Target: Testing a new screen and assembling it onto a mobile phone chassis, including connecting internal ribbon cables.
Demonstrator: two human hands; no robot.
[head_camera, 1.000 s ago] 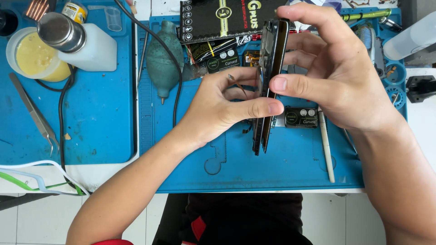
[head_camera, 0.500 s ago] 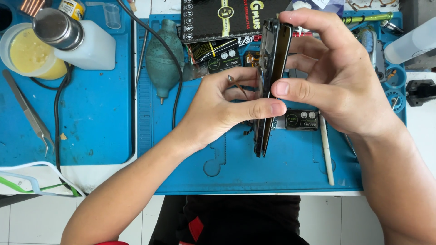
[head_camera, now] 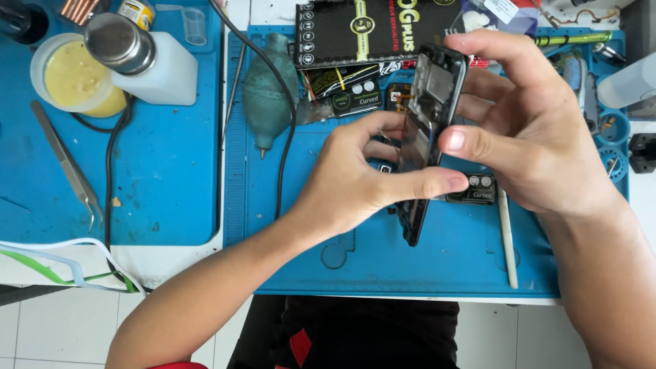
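Opened phone (head_camera: 427, 130) held on edge above the blue mat (head_camera: 444, 266), upper middle of view, top end tilted toward 1 o'clock. Left hand (head_camera: 355, 181) pinches its lower half, thumb across the near edge; right hand (head_camera: 526, 130) clamps the top, thumb on the side, fingers wrapped behind. Both are gripping it.

My read: a part is being worked at the frame. Best to keep the pinch on the rim and off the exposed board, and steady the wrists.

Around it: white stick (head_camera: 507, 239) at 4 o'clock, green air blower (head_camera: 268, 89) at 9, tweezers (head_camera: 68, 167) far left, black box (head_camera: 372, 31) at 12.

Left fingertips sit behind the frame; can't make out what they touch.
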